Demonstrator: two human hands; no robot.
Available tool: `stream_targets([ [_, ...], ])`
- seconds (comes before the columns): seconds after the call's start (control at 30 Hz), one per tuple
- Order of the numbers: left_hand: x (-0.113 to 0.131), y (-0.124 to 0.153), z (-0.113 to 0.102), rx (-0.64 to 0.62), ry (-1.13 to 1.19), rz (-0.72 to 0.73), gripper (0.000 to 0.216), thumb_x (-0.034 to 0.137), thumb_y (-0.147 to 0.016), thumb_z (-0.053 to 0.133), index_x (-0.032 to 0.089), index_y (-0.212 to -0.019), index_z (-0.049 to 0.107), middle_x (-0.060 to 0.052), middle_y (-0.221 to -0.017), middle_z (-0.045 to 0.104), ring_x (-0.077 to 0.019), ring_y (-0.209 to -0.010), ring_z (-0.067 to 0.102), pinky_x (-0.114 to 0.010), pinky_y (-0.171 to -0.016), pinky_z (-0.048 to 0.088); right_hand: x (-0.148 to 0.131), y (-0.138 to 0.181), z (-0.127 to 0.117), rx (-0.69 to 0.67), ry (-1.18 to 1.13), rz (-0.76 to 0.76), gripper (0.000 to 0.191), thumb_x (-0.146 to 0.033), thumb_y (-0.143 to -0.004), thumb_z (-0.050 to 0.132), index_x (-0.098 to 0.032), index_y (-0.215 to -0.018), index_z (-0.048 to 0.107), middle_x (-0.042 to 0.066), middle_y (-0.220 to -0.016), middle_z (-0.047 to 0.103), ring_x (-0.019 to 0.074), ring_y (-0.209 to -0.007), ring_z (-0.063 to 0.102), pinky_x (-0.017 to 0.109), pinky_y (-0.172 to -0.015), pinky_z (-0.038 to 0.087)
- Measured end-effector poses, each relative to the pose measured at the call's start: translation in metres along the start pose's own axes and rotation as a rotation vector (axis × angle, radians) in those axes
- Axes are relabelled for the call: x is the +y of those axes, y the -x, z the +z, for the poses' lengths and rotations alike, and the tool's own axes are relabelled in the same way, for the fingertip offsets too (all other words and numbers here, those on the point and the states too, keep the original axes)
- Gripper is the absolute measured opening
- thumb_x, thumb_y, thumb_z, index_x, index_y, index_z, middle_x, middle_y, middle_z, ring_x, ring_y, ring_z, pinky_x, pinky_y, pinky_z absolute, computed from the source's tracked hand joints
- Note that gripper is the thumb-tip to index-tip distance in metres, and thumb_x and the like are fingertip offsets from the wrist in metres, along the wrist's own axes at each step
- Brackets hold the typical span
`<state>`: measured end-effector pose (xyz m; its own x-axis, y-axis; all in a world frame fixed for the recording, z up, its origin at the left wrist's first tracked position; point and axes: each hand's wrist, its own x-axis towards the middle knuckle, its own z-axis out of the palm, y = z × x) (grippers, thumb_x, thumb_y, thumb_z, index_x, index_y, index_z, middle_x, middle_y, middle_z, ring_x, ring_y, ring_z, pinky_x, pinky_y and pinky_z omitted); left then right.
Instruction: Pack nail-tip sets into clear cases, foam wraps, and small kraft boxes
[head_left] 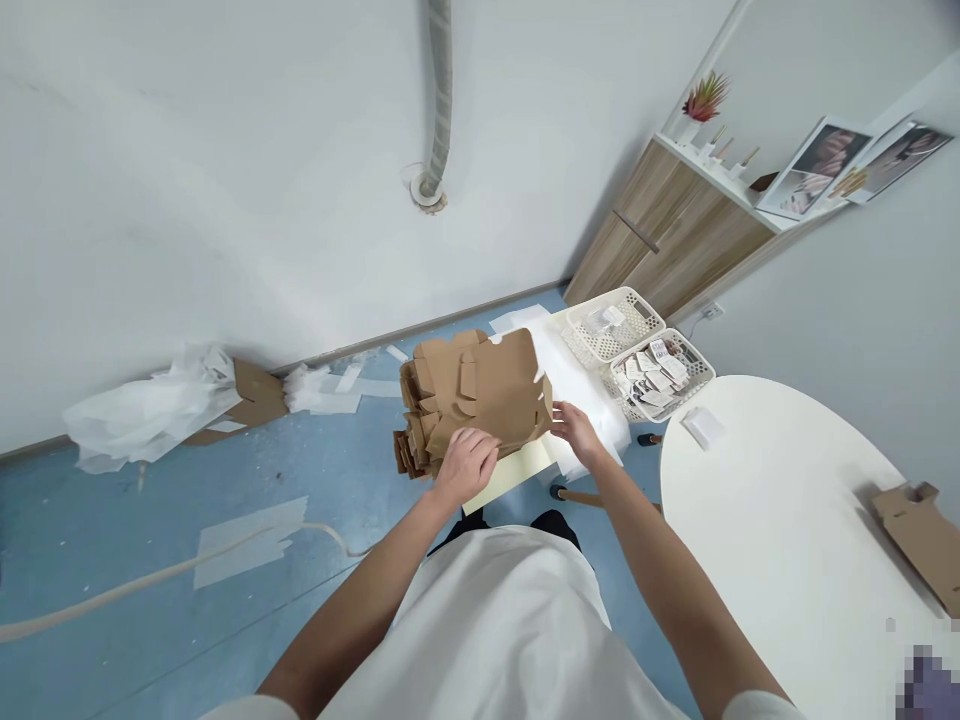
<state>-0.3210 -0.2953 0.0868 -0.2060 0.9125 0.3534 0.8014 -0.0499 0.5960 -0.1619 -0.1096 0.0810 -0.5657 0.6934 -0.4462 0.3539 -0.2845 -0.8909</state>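
A flat brown cardboard box blank (491, 385) lies on top of a stack of similar flattened blanks (416, 420) in front of me. My left hand (465, 465) rests on the top blank's near edge with its fingers curled over it. My right hand (577, 430) grips the blank's right edge, fingers closed on the cardboard. Under the stack a pale yellow sheet (514, 475) and white sheets (577, 390) show.
Two white baskets (615, 320) (694, 375) with small packets stand to the right of the stack. A white round table (780, 530) at the right carries a white packet (703, 427) and a cardboard piece (922, 540). White wrapping (150, 410) and a hose (150, 575) lie on the blue floor.
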Motion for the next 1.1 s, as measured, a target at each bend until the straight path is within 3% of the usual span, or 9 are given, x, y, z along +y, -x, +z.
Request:
stream_targets([
  [0.1, 0.008, 0.004, 0.006, -0.020, 0.042, 0.109, 0.019, 0.018, -0.081, 0.041, 0.018, -0.085, 0.060, -0.005, -0.081, 0.061, -0.0166, -0.080, 0.052, -0.034, -0.078, 0.038, -0.023, -0.003, -0.017, -0.115, -0.132, 0.141, 0.053, -0.062, -0.079, 0.032, -0.021, -0.102, 0.056, 0.009, -0.097, 0.063, 0.0212, -0.079, 0.063, 0.035, -0.068, 0.050],
  [0.2, 0.013, 0.008, 0.015, -0.054, 0.081, 0.169, 0.018, 0.018, -0.079, 0.043, 0.019, -0.082, 0.061, -0.004, -0.077, 0.060, -0.0157, -0.077, 0.052, -0.033, -0.075, 0.039, -0.029, -0.003, -0.024, -0.137, -0.039, 0.197, 0.046, -0.054, -0.072, 0.052, -0.022, -0.104, 0.056, 0.009, -0.099, 0.064, 0.0230, -0.080, 0.062, 0.036, -0.066, 0.051],
  [0.3, 0.014, 0.009, 0.023, -0.095, 0.102, 0.197, 0.018, 0.017, -0.078, 0.044, 0.019, -0.083, 0.062, -0.004, -0.076, 0.060, -0.0153, -0.075, 0.052, -0.032, -0.075, 0.039, -0.018, -0.005, -0.024, 0.005, 0.168, 0.149, 0.036, -0.035, -0.066, 0.064, -0.019, -0.098, 0.060, 0.009, -0.098, 0.065, 0.0232, -0.083, 0.061, 0.035, -0.071, 0.049],
  [0.43, 0.018, 0.009, 0.031, -0.134, 0.081, 0.216, 0.019, 0.017, -0.077, 0.046, 0.021, -0.085, 0.063, -0.004, -0.077, 0.060, -0.0155, -0.076, 0.053, -0.033, -0.077, 0.039, 0.001, -0.003, -0.028, 0.191, 0.398, 0.028, 0.021, -0.026, -0.068, 0.057, -0.020, -0.087, 0.063, 0.005, -0.096, 0.065, 0.0230, -0.091, 0.057, 0.036, -0.080, 0.044],
  [0.6, 0.033, 0.005, 0.040, -0.075, 0.009, 0.156, 0.015, 0.023, -0.076, 0.052, 0.023, -0.085, 0.063, -0.004, -0.087, 0.061, -0.0192, -0.091, 0.055, -0.040, -0.089, 0.032, 0.014, 0.023, -0.055, 0.247, 0.220, -0.039, 0.027, -0.030, -0.071, 0.052, -0.020, -0.095, 0.060, 0.004, -0.094, 0.066, 0.0211, -0.087, 0.058, 0.035, -0.074, 0.046],
  [0.7, 0.051, -0.002, 0.052, 0.035, -0.002, 0.061, 0.040, 0.037, -0.069, 0.060, 0.022, -0.106, 0.057, -0.011, -0.116, 0.052, -0.0279, -0.114, 0.043, -0.045, -0.096, 0.027, 0.022, 0.051, -0.086, 0.368, 0.039, -0.089, 0.030, -0.033, -0.071, 0.054, -0.018, -0.097, 0.058, 0.005, -0.092, 0.066, 0.0205, -0.086, 0.059, 0.035, -0.074, 0.048],
  [0.87, 0.094, -0.028, 0.086, 0.085, 0.274, -0.281, 0.111, 0.049, -0.053, 0.072, 0.016, -0.138, 0.009, -0.021, -0.144, 0.005, -0.0356, -0.131, 0.013, -0.050, -0.100, 0.023, 0.042, 0.109, -0.143, 0.632, -0.199, -0.147, 0.035, -0.037, -0.070, 0.057, -0.017, -0.099, 0.057, 0.008, -0.103, 0.064, 0.0210, -0.091, 0.060, 0.036, -0.078, 0.048],
  [0.97, 0.123, -0.048, 0.109, -0.134, 0.737, -0.575, 0.095, 0.043, -0.064, 0.065, 0.025, -0.137, 0.008, -0.017, -0.139, 0.024, -0.0289, -0.120, 0.040, -0.044, -0.091, 0.039, 0.061, 0.146, -0.176, 0.746, -0.280, -0.174, 0.037, -0.037, -0.070, 0.059, -0.017, -0.101, 0.056, 0.009, -0.107, 0.063, 0.0217, -0.095, 0.059, 0.037, -0.081, 0.048],
  [1.1, 0.161, -0.066, 0.136, -0.487, 1.187, -0.793, 0.052, 0.045, -0.076, 0.049, 0.026, -0.123, 0.038, -0.008, -0.110, 0.056, -0.0188, -0.085, 0.062, -0.040, -0.074, 0.051, 0.091, 0.192, -0.213, 0.897, -0.294, -0.157, 0.039, -0.039, -0.069, 0.059, -0.016, -0.100, 0.056, 0.011, -0.108, 0.063, 0.0232, -0.096, 0.060, 0.038, -0.080, 0.048],
])
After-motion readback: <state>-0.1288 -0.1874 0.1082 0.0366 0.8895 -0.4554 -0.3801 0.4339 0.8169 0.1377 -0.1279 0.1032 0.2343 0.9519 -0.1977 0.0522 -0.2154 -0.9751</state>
